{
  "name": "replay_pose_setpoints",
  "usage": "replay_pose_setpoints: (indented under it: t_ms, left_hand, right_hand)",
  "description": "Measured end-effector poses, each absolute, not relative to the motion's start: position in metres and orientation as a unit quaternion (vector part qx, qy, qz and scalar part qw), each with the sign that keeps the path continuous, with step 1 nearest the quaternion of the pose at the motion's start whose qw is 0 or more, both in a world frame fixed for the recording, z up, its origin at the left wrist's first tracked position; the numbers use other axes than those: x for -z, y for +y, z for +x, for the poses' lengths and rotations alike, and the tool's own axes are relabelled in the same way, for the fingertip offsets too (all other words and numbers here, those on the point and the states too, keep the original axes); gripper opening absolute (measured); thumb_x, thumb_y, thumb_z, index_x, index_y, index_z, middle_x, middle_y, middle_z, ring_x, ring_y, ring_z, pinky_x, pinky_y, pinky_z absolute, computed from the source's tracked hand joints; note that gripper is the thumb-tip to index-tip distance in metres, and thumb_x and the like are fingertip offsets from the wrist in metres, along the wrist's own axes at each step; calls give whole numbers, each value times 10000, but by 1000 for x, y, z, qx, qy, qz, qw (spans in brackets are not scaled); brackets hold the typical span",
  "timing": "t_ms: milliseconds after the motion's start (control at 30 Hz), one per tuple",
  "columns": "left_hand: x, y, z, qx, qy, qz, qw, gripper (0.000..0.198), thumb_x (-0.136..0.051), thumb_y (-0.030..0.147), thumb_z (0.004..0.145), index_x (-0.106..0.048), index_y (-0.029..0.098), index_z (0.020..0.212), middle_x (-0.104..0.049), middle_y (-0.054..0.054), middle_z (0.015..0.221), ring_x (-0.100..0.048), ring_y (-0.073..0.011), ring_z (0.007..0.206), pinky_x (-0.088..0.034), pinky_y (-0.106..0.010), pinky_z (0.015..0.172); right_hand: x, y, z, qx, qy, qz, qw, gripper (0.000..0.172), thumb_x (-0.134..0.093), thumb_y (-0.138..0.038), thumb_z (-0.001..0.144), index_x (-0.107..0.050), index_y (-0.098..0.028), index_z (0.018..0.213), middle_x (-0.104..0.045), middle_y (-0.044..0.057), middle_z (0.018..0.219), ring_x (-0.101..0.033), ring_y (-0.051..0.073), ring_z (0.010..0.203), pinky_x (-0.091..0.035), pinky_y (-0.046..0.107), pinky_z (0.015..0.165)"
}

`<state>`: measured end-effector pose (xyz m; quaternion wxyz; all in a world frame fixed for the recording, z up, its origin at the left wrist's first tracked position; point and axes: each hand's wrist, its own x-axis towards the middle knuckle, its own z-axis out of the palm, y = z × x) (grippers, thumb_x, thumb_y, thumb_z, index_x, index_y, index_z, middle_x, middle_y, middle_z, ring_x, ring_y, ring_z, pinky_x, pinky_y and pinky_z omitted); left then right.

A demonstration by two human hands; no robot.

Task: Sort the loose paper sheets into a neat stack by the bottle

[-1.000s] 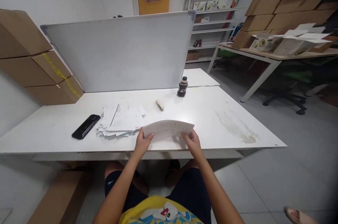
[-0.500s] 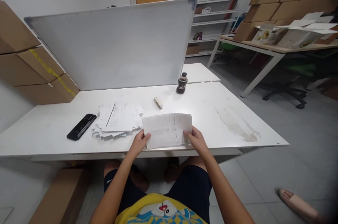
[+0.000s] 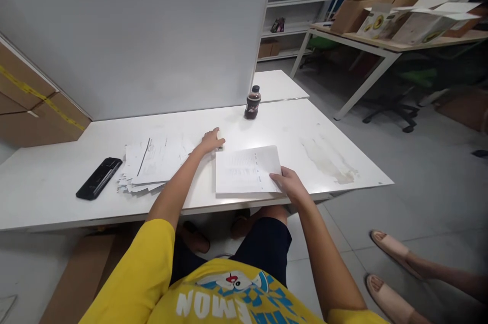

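A thin stack of printed sheets (image 3: 246,169) lies flat on the white table (image 3: 57,197). My right hand (image 3: 290,185) pinches its near right corner. My left hand (image 3: 211,140) reaches past the sheets and closes over the small stapler (image 3: 220,139), which it mostly hides. To the left lies a loose pile of papers (image 3: 154,162).
A black phone (image 3: 99,177) lies left of the pile. A dark bottle (image 3: 252,102) stands at the table's back by a whiteboard (image 3: 133,34). Cardboard boxes (image 3: 34,105) are stacked at left. Another person's sandalled feet (image 3: 392,263) are on the floor at right.
The sheets, held up in both hands before, now lie flat on the table. My left hand let go of them and reached forward onto the stapler. The view tipped downward.
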<state>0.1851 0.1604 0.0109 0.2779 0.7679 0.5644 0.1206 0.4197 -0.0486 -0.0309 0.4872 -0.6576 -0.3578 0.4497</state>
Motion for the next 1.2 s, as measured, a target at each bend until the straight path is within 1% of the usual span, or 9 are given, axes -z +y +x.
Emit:
replay_pose_setpoints:
  t_ms: [133,233,300,367,567,667,867,1033,1200]
  left_hand:
    - [-5,140,180,-123,600,726,313,666,-653,323,691,-491,155,1316,-591,-189,1276,-518,-357,1205,-396,-394,960]
    - [-11,138,176,-108,634,684,344,383,-708,264,621,-626,137,972,-679,-193,1020,-601,-381,1064,-426,-392,865]
    - [-15,139,174,-106,642,668,363,242,-729,226,595,-612,157,795,-688,-168,853,-625,-392,1012,-433,-401,844]
    - [-18,137,172,-118,645,646,390,195,-730,243,625,-585,172,734,-671,-140,743,-652,-379,946,-450,-409,822]
    - [-24,111,169,-216,599,586,501,245,-581,351,854,-530,164,1004,-680,-100,830,-687,-201,728,-526,-331,730]
    - [-26,99,163,-324,528,536,573,171,-595,302,867,-539,174,966,-660,-43,796,-629,-126,663,-509,-262,720]
    - [-23,80,141,-485,452,337,668,272,-443,358,959,-597,162,850,-624,-32,701,-584,-126,624,-468,-250,667]
    - [-14,65,123,-497,448,299,680,174,-626,309,877,-631,135,890,-658,-33,756,-596,-107,649,-459,-216,639]
    - [-8,53,121,-451,486,345,665,342,-760,427,751,-623,154,905,-662,-36,775,-613,-148,669,-480,-269,639]
  right_hand:
    - [35,-50,424,-454,-359,-656,485,292,-682,-340,603,-718,-172,838,-740,63,860,-654,284,856,-498,367,740]
    - [38,-57,420,-462,-359,-650,484,317,-684,-347,598,-716,-173,861,-738,62,874,-650,283,861,-493,369,753]
    - [39,-62,417,-461,-359,-651,484,321,-680,-349,595,-713,-169,859,-736,57,862,-646,276,848,-490,369,758]
    - [41,-66,414,-462,-358,-651,485,322,-676,-356,594,-710,-168,853,-733,50,840,-641,269,826,-487,368,748]
    - [48,-71,411,-479,-345,-635,498,323,-684,-372,571,-700,-182,831,-730,41,812,-641,262,796,-486,365,725]
    - [46,-74,407,-487,-334,-626,509,344,-698,-359,572,-707,-181,867,-742,48,856,-652,271,829,-492,371,746]
    - [38,-77,401,-535,-344,-564,527,399,-735,-375,604,-703,-171,946,-751,66,907,-669,282,870,-508,387,787]
    - [36,-69,401,-531,-379,-569,501,405,-709,-388,633,-692,-161,969,-745,82,956,-665,287,917,-512,385,800]
    - [30,-59,401,-529,-391,-589,469,384,-698,-361,632,-691,-158,958,-745,81,949,-667,288,913,-519,375,780]
